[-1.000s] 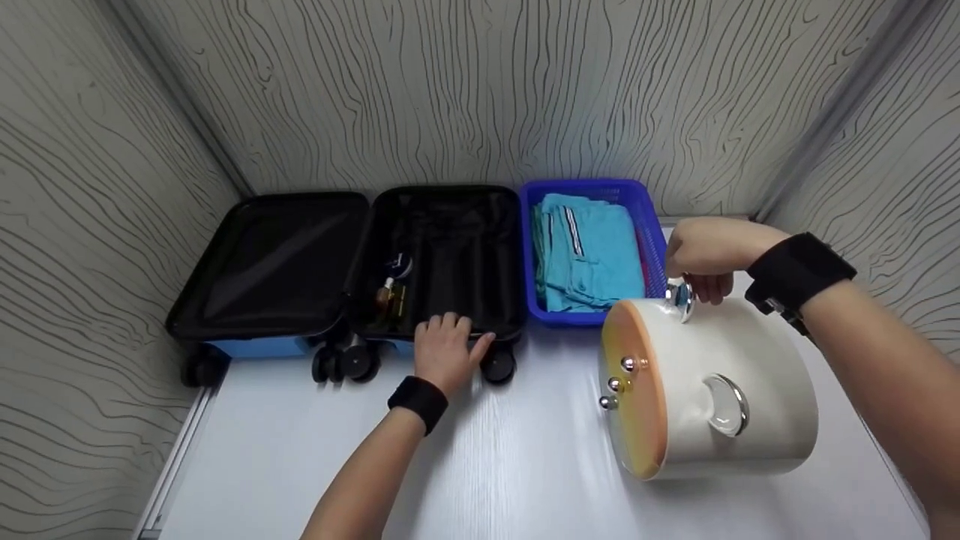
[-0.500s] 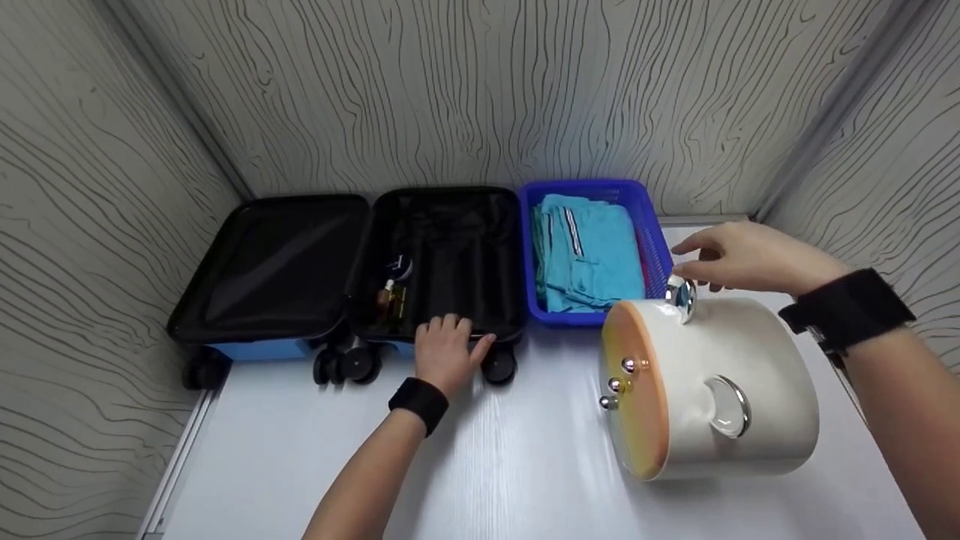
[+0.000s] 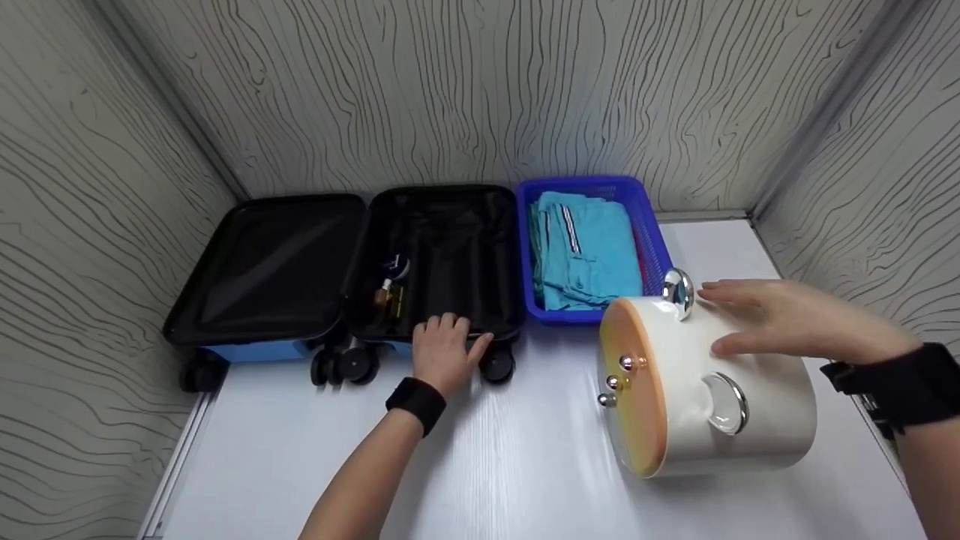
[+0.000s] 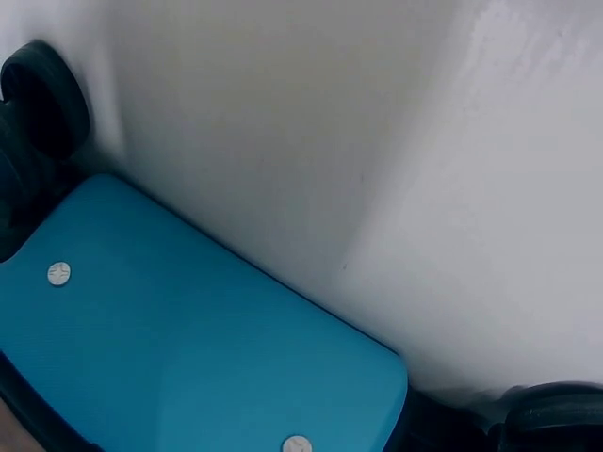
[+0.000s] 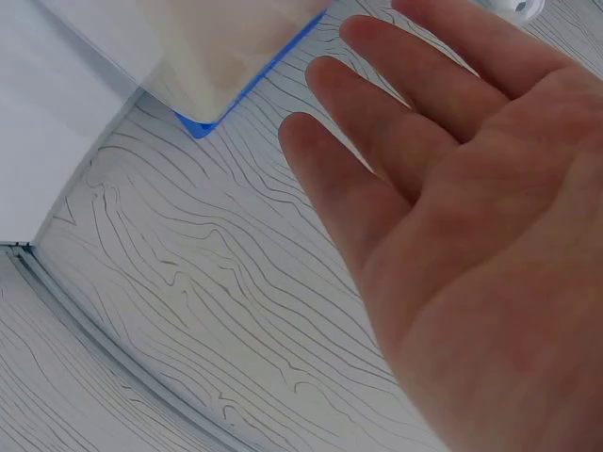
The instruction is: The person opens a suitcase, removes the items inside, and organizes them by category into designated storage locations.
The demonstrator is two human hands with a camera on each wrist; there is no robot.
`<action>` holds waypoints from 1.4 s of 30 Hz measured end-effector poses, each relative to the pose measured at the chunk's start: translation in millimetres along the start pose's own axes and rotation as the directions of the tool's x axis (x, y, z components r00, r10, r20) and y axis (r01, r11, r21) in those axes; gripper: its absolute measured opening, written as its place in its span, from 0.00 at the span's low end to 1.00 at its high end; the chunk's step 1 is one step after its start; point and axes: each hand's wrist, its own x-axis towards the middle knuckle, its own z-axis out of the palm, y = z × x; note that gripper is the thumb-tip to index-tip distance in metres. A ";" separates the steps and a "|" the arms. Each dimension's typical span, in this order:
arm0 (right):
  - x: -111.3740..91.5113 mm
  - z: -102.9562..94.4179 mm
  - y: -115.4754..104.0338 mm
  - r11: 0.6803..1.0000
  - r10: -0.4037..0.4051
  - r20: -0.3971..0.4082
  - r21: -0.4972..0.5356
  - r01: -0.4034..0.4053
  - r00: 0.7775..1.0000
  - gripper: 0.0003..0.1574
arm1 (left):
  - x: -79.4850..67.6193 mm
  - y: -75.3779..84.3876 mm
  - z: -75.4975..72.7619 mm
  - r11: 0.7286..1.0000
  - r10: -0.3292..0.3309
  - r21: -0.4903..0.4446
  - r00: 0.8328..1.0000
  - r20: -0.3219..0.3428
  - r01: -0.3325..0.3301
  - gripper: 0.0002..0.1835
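My left hand point(image 3: 441, 356) rests on the near rim of an open black-lined suitcase point(image 3: 472, 262), fingers over the edge and thumb spread aside. Its blue side point(image 4: 207, 320) fills the lower left of the left wrist view. Inside, a dark round jar point(image 3: 396, 266) and small amber bottles point(image 3: 388, 300) lie at the left. My right hand point(image 3: 802, 322), fingers extended and holding nothing, is over a cream rounded storage case point(image 3: 720, 450) with an orange-edged face and silver knobs. Its fingertips are near the chrome handle point(image 3: 679, 292). The right wrist view shows the palm point(image 5: 499, 254).
A blue basket point(image 3: 654, 225) holding folded turquoise clothes stands between the suitcase and the case. The suitcase's other half point(image 3: 274, 262) lies flat at the left. Wood-patterned walls point(image 3: 450, 97) enclose the white table point(image 3: 510, 465).
My right hand lets go of the chrome handle, then draws back toward me and to the right, its fingers straightening. The left hand stays on the suitcase rim.
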 end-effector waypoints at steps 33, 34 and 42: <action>-5.2 9.0 3.5 1.000 0.007 -0.009 0.013 -0.006 1.000 0.53 | -15.0 162.8 -75.8 0.755 0.311 -0.605 0.950 -0.010 -0.253 0.22; -5.3 9.0 3.6 1.000 0.007 -0.010 0.014 -0.007 1.000 0.53 | -14.6 166.1 -76.3 0.752 0.311 -0.608 0.950 -0.015 -0.256 0.21; -6.4 8.4 4.4 1.000 0.005 -0.010 0.012 -0.005 1.000 0.53 | -13.0 178.0 -76.2 0.718 0.291 -0.652 0.956 -0.038 -0.244 0.14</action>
